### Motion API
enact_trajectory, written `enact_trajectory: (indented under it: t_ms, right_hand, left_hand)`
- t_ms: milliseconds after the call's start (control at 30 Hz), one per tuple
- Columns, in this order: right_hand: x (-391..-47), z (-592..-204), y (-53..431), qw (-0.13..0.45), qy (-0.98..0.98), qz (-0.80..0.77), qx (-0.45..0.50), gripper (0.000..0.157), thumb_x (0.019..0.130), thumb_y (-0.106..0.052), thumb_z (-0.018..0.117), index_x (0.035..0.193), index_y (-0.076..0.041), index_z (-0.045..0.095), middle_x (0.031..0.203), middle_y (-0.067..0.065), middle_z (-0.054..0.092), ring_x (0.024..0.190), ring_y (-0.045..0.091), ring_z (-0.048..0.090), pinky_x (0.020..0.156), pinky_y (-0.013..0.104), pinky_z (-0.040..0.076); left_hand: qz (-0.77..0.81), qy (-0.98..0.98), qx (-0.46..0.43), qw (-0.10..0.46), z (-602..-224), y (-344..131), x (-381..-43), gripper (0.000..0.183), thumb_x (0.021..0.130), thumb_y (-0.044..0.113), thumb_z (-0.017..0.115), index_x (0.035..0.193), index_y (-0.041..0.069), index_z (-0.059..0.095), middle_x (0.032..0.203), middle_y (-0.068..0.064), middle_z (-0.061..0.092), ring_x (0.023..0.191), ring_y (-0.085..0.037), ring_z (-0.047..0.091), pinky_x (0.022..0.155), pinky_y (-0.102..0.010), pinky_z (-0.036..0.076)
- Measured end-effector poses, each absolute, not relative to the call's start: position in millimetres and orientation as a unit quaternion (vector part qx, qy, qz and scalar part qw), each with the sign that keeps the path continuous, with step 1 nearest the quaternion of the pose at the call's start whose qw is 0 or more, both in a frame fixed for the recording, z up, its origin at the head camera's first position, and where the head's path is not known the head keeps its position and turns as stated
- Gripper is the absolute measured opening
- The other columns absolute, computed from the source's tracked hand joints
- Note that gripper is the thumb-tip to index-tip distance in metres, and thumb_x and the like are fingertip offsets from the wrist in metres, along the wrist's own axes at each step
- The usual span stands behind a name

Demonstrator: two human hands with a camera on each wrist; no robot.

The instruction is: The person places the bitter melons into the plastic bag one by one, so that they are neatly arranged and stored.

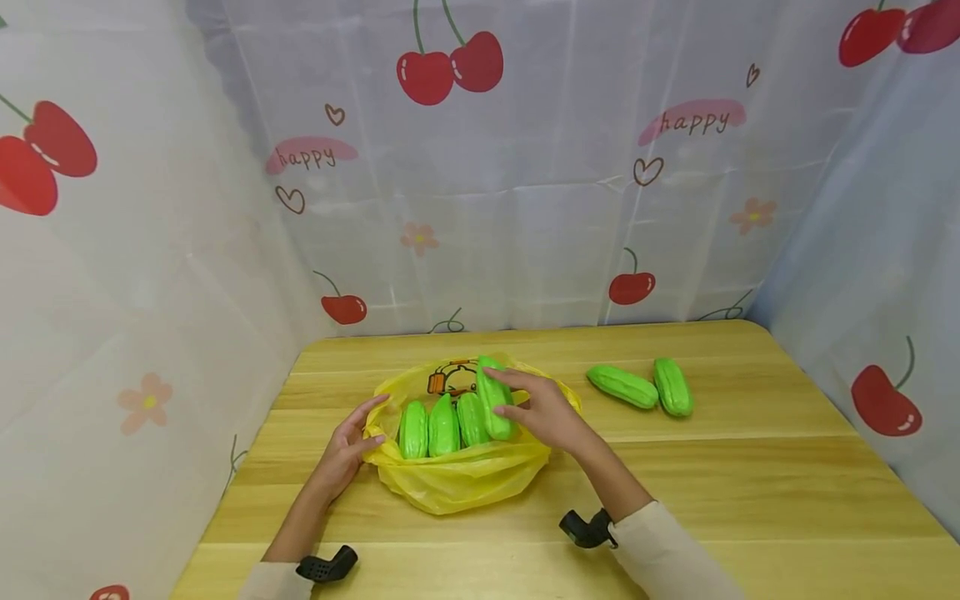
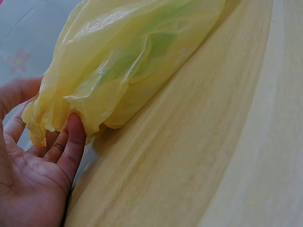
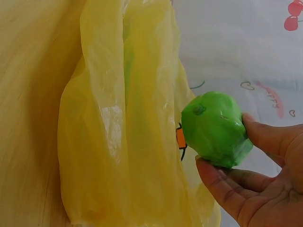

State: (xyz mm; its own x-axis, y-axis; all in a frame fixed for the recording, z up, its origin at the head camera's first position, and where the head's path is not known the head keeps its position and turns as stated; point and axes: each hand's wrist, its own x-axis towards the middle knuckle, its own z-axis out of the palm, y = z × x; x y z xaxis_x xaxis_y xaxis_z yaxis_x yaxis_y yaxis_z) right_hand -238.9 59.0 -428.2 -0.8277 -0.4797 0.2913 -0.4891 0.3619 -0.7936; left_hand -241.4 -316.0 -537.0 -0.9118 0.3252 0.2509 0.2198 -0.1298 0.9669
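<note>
A yellow plastic bag (image 1: 457,486) lies open on the table with three shiny green ridged vegetables, gourd-like in shape, side by side in its mouth (image 1: 444,429). At the bag's left rim, my left hand (image 1: 345,450) grips the film between thumb and fingers, which the left wrist view shows at the gathered edge (image 2: 59,120). My right hand (image 1: 551,414) pinches another such green vegetable (image 1: 492,400), upright at the right side of the bag mouth. Its stubby stem end (image 3: 215,127) faces the right wrist camera, thumb and fingers on opposite sides.
Two more green vegetables lie at the back right of the wooden table (image 1: 720,492), one slanted (image 1: 622,387) and one more upright (image 1: 672,387), close together. A white curtain (image 1: 510,208) printed with cherries surrounds the table at the back and sides.
</note>
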Motion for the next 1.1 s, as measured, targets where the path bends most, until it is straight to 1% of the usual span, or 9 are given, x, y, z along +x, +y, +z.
enact_trajectory:
  t_ms: [133, 300, 500, 667, 767, 900, 933, 1033, 1100]
  right_hand:
    - [-240, -429, 56, 0.004, -0.827, 0.476, 0.299, 0.06, 0.095, -0.009, 0.071, 0.151, -0.017, 0.051, 0.153, 0.009, 0.049, 0.137, 0.033, 0.048, 0.08, 0.027, 0.057]
    - [-241, -431, 53, 0.004, -0.833, 0.467, 0.299, 0.06, 0.095, -0.01, 0.071, 0.151, -0.016, 0.051, 0.154, 0.008, 0.048, 0.137, 0.033, 0.048, 0.081, 0.026, 0.057]
    - [-242, -435, 51, 0.001, -0.841, 0.46, 0.286, 0.061, 0.094, -0.009, 0.072, 0.151, -0.016, 0.051, 0.153, 0.011, 0.048, 0.14, 0.034, 0.044, 0.082, 0.027, 0.057]
    - [-243, -435, 51, 0.001, -0.844, 0.454, 0.284, 0.061, 0.094, -0.009, 0.072, 0.15, -0.016, 0.052, 0.153, 0.011, 0.048, 0.135, 0.033, 0.051, 0.067, 0.026, 0.056]
    - [-245, -435, 50, 0.005, -0.846, 0.453, 0.281, 0.061, 0.093, -0.008, 0.073, 0.15, -0.017, 0.052, 0.154, 0.013, 0.046, 0.137, 0.034, 0.048, 0.062, 0.026, 0.053]
    - [-246, -435, 47, 0.019, -0.85, 0.45, 0.273, 0.062, 0.091, -0.006, 0.074, 0.149, -0.018, 0.054, 0.156, 0.019, 0.042, 0.143, 0.036, 0.041, 0.067, 0.023, 0.054]
    - [-247, -435, 46, 0.021, -0.851, 0.449, 0.271, 0.062, 0.091, -0.005, 0.074, 0.149, -0.018, 0.054, 0.156, 0.019, 0.042, 0.142, 0.036, 0.042, 0.067, 0.022, 0.054]
    - [-246, -436, 45, 0.023, -0.857, 0.44, 0.267, 0.062, 0.09, -0.004, 0.075, 0.148, -0.017, 0.055, 0.155, 0.022, 0.042, 0.127, 0.034, 0.058, 0.064, 0.024, 0.054]
    - [-246, -437, 45, 0.021, -0.863, 0.43, 0.266, 0.062, 0.09, -0.004, 0.075, 0.148, -0.016, 0.055, 0.154, 0.023, 0.043, 0.125, 0.034, 0.06, 0.065, 0.028, 0.054]
  left_hand:
    - [0.721, 0.661, 0.206, 0.034, -536, -315, -241, 0.064, 0.096, -0.007, 0.055, 0.155, -0.005, 0.031, 0.166, -0.018, 0.02, 0.151, -0.009, 0.01, 0.112, -0.017, 0.03]
    - [0.724, 0.658, 0.203, 0.039, -538, -315, -241, 0.063, 0.096, -0.008, 0.055, 0.155, -0.004, 0.032, 0.166, -0.017, 0.021, 0.15, -0.01, 0.013, 0.109, -0.02, 0.038]
    - [0.722, 0.661, 0.203, 0.039, -538, -314, -241, 0.063, 0.096, -0.008, 0.055, 0.155, -0.004, 0.032, 0.166, -0.017, 0.02, 0.151, -0.01, 0.01, 0.111, -0.019, 0.034]
    - [0.723, 0.658, 0.206, 0.038, -538, -315, -242, 0.064, 0.096, -0.008, 0.055, 0.155, -0.005, 0.031, 0.166, -0.019, 0.019, 0.151, -0.012, 0.01, 0.11, -0.019, 0.036]
    - [0.725, 0.657, 0.206, 0.036, -536, -315, -242, 0.064, 0.096, -0.008, 0.055, 0.155, -0.005, 0.031, 0.166, -0.019, 0.019, 0.151, -0.013, 0.009, 0.11, -0.019, 0.036]
    - [0.725, 0.656, 0.205, 0.037, -535, -316, -243, 0.064, 0.096, -0.009, 0.055, 0.155, -0.005, 0.032, 0.166, -0.018, 0.02, 0.152, -0.013, 0.008, 0.111, -0.019, 0.034]
    - [0.725, 0.657, 0.205, 0.037, -535, -316, -242, 0.064, 0.096, -0.008, 0.055, 0.155, -0.005, 0.032, 0.165, -0.017, 0.021, 0.152, -0.013, 0.008, 0.111, -0.019, 0.034]
    - [0.722, 0.659, 0.206, 0.038, -535, -316, -242, 0.064, 0.096, -0.007, 0.056, 0.155, -0.005, 0.032, 0.165, -0.017, 0.021, 0.152, -0.015, 0.007, 0.112, -0.018, 0.033]
    - [0.721, 0.66, 0.206, 0.038, -536, -316, -241, 0.064, 0.096, -0.007, 0.056, 0.155, -0.005, 0.032, 0.165, -0.018, 0.021, 0.153, -0.015, 0.006, 0.112, -0.017, 0.031]
